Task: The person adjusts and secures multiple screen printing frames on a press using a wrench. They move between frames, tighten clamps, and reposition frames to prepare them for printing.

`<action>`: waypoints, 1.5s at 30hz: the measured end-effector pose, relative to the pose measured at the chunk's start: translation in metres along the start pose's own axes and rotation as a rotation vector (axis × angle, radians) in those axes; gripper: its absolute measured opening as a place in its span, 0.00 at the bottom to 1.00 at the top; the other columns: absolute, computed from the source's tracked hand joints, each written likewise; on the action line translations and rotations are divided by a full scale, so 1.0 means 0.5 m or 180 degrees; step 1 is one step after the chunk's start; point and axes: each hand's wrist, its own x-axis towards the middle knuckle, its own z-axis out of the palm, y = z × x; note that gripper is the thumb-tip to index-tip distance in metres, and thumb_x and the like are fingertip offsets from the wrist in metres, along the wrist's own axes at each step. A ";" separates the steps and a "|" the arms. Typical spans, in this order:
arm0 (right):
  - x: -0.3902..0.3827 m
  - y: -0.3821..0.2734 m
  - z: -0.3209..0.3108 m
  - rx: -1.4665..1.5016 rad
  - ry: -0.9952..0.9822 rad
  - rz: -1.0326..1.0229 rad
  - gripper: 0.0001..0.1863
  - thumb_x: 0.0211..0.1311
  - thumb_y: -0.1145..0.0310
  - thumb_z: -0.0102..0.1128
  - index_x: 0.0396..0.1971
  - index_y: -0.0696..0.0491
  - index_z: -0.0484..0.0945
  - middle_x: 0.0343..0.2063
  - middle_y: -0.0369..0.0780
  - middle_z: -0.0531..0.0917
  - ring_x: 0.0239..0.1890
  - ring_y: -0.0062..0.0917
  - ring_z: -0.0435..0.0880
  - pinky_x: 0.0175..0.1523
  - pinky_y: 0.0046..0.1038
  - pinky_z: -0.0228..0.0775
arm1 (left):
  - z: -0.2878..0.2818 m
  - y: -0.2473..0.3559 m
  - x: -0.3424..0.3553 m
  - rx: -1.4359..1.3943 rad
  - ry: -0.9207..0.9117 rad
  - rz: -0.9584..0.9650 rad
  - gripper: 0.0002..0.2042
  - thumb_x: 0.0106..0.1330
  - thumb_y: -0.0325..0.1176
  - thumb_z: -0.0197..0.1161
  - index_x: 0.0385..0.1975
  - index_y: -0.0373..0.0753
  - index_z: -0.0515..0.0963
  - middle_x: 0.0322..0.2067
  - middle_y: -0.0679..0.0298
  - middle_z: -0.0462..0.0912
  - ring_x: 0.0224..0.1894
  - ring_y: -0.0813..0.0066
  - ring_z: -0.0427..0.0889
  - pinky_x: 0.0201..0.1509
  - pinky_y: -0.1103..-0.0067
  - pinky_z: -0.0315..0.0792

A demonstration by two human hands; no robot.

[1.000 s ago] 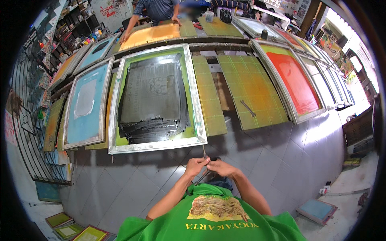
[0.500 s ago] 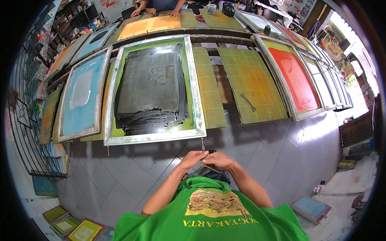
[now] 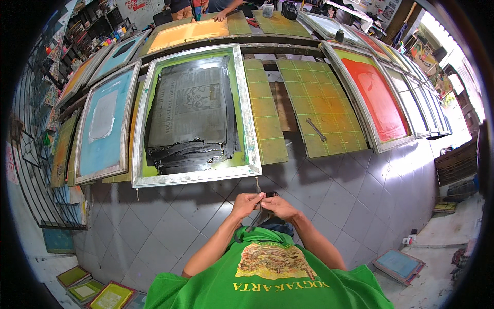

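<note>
My left hand [image 3: 246, 205] and my right hand [image 3: 278, 207] meet low in front of me, fingers closed round a small metal piece with a dark metal handle [image 3: 252, 225] below it; its exact shape is hidden. Just above my fingertips a thin bolt [image 3: 257, 183] sticks down from the front corner of a metal-framed screen [image 3: 248, 110] coated with black ink over green. A light blue screen [image 3: 121, 87] lies left of that one. On the olive grid-marked board [image 3: 321, 87] to the right rests an open-end wrench [image 3: 315, 129].
A red-inked screen [image 3: 373, 98] and further screens line the right. Behind the middle rail, a co-worker's hand [image 3: 220, 15] rests by an orange screen [image 3: 188, 33], with another person [image 3: 180, 11] alongside. A barred rack [image 3: 28, 165] stands left; screens [image 3: 396, 265] lie low at the sides.
The view has shifted, putting the bench higher in frame. The dark handle between my hands has changed angle. The co-worker's hands have moved, and a second person shows at the top.
</note>
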 end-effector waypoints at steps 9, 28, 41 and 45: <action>0.004 -0.086 -0.018 -0.1152 0.0221 0.0871 0.20 0.69 0.59 0.71 0.50 0.60 0.87 0.40 0.37 0.91 0.45 0.18 0.84 0.52 0.24 0.73 | 0.000 0.028 -0.013 0.0409 -0.0165 0.0081 0.24 0.71 0.51 0.71 0.53 0.34 0.87 0.43 0.65 0.90 0.47 0.82 0.83 0.55 0.80 0.75; 0.033 -0.016 -0.044 -0.0576 -0.0032 0.0662 0.23 0.66 0.63 0.76 0.52 0.64 0.83 0.44 0.41 0.90 0.46 0.22 0.88 0.57 0.25 0.75 | -0.014 -0.021 0.001 -0.0222 -0.0321 0.0181 0.22 0.72 0.50 0.70 0.53 0.37 0.88 0.40 0.67 0.90 0.45 0.83 0.82 0.53 0.81 0.73; 0.005 -0.020 -0.035 -0.0721 -0.0418 0.0499 0.18 0.82 0.58 0.54 0.54 0.55 0.85 0.39 0.29 0.88 0.31 0.11 0.78 0.31 0.19 0.71 | -0.021 -0.035 0.003 0.0217 -0.0157 0.0436 0.19 0.77 0.46 0.65 0.47 0.34 0.90 0.29 0.70 0.87 0.35 0.85 0.78 0.44 0.81 0.74; 0.004 -0.043 -0.012 -0.0482 -0.0313 0.0549 0.16 0.79 0.63 0.58 0.52 0.59 0.87 0.51 0.36 0.88 0.53 0.18 0.81 0.65 0.25 0.68 | -0.026 -0.034 0.001 -0.0138 -0.0642 0.0465 0.20 0.83 0.42 0.55 0.62 0.34 0.82 0.36 0.72 0.86 0.36 0.85 0.76 0.45 0.82 0.73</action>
